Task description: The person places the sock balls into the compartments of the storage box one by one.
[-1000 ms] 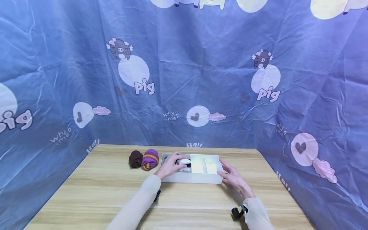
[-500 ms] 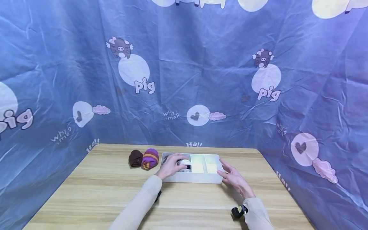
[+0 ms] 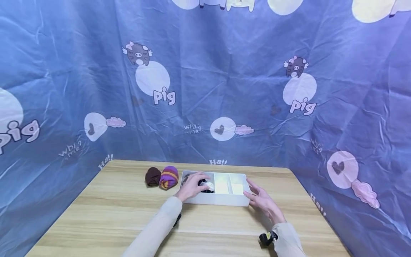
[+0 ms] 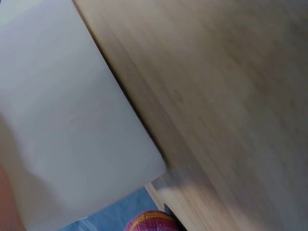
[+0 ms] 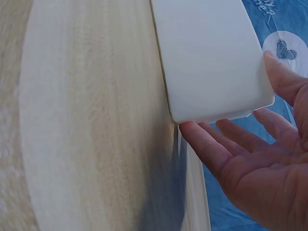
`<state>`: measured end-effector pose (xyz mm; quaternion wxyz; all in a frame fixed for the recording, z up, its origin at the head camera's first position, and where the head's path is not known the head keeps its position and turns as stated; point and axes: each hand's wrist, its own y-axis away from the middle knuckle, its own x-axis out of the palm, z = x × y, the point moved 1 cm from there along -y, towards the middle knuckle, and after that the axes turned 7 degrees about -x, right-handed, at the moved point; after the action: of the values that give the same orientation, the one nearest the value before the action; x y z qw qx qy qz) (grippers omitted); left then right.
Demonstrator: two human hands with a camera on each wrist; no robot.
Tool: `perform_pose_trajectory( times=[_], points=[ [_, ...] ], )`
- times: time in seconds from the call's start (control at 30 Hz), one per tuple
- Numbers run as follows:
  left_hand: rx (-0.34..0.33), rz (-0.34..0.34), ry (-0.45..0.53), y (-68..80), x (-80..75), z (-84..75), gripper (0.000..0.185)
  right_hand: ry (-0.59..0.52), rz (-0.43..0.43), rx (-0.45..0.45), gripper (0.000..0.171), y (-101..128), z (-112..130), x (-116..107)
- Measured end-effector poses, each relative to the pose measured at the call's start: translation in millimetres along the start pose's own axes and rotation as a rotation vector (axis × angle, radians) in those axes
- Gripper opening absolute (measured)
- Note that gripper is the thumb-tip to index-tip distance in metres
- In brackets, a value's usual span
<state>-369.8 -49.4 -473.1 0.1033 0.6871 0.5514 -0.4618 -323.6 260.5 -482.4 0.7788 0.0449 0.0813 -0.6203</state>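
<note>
We could not tell whether the left hand gripped the black-and-white bundle in the tray. The left wrist view cropped the striped sock ball at its bottom edge.

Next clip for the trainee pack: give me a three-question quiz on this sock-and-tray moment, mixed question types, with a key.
1. True or false: the left hand reaches into the leftmost compartment of the white tray, onto a black-and-white rolled sock.
2. Multiple choice: where is the purple striped sock roll? A) in the tray's middle compartment B) on the table, left of the tray, beside the brown sock roll C) in the right hand
3. Fill in: the right hand's straight fingers rest against the tray's ____ end.

Key: 1 true; 2 B; 3 right.
</note>
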Motion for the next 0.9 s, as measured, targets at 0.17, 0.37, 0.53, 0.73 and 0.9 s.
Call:
perform_pose_trajectory(
  times=[0.17,0.37,0.53,0.73,0.9],
  points=[
    [-0.004,0.003,0.012,-0.6,-2.1,-2.0,0.038,0.010,-0.007,0.000,0.076,0,0,-1],
    [0.023,-0.033,0.032,0.1,-5.1,-2.6,0.040,0.000,-0.014,-0.003,0.075,-1,-1,-1],
    [-0.019,-0.086,0.099,3.0,-7.6,-1.2,0.037,-0.013,-0.020,0.001,0.076,-1,-2,1],
    [-0.059,-0.127,0.249,7.1,-18.1,1.5,0.035,-0.014,-0.028,0.004,0.075,-1,-1,0],
    [-0.168,-0.175,0.361,15.9,-29.8,11.3,0.034,-0.006,-0.026,0.009,0.076,0,-1,0]
  ],
)
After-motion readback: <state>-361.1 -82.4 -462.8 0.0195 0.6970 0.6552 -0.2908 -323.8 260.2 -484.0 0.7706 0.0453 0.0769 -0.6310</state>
